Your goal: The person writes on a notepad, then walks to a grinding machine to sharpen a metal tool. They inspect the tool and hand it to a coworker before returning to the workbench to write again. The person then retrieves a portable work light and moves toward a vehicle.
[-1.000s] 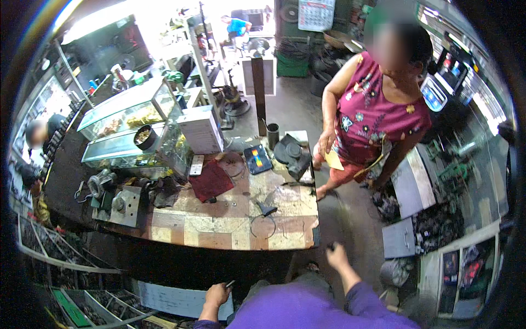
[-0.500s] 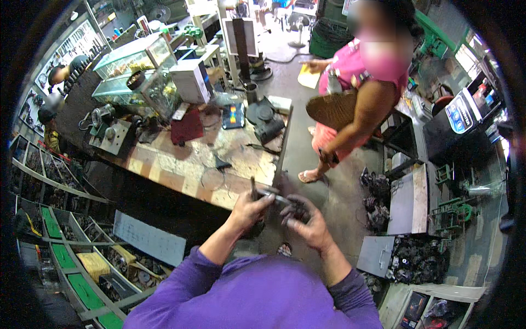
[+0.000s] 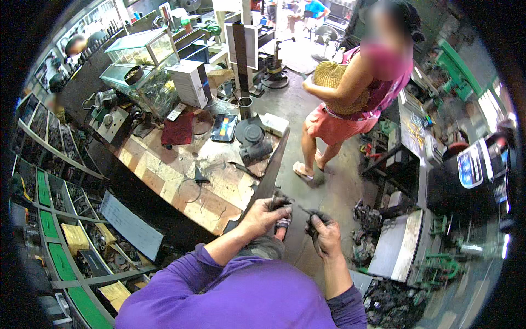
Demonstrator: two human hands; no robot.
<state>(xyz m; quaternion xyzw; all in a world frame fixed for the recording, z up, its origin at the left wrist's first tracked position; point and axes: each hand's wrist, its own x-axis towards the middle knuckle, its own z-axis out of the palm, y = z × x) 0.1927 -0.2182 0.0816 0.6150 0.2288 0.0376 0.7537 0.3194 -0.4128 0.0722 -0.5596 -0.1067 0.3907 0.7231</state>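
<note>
My left hand (image 3: 262, 218), its fingers pinched together, holds a small dark piece (image 3: 280, 198) beside the near corner of the workbench (image 3: 205, 216). To its right, my right hand (image 3: 327, 236) is closed on a thin dark rod-like piece (image 3: 308, 211) that points toward the left hand. A small gap separates the two pieces, and the fingers hide much of both. The fingertips of both hands look blackened. On the bench lie a loop of thin wire with a dark triangular piece (image 3: 201, 176) and a dark rounded machine part (image 3: 253, 143).
The bench also bears a red cloth (image 3: 178, 130), a tablet-like device (image 3: 223, 128), a white box (image 3: 189, 83) and a glass case (image 3: 139, 49). A person in pink (image 3: 350, 93) stands right of it, holding a woven bag (image 3: 331, 75). Shelves of parts (image 3: 55, 230) line the left.
My hands have drawn apart, separating the pieces they held close together. The person in pink has turned and brought their arm in round the bag. My view has shifted.
</note>
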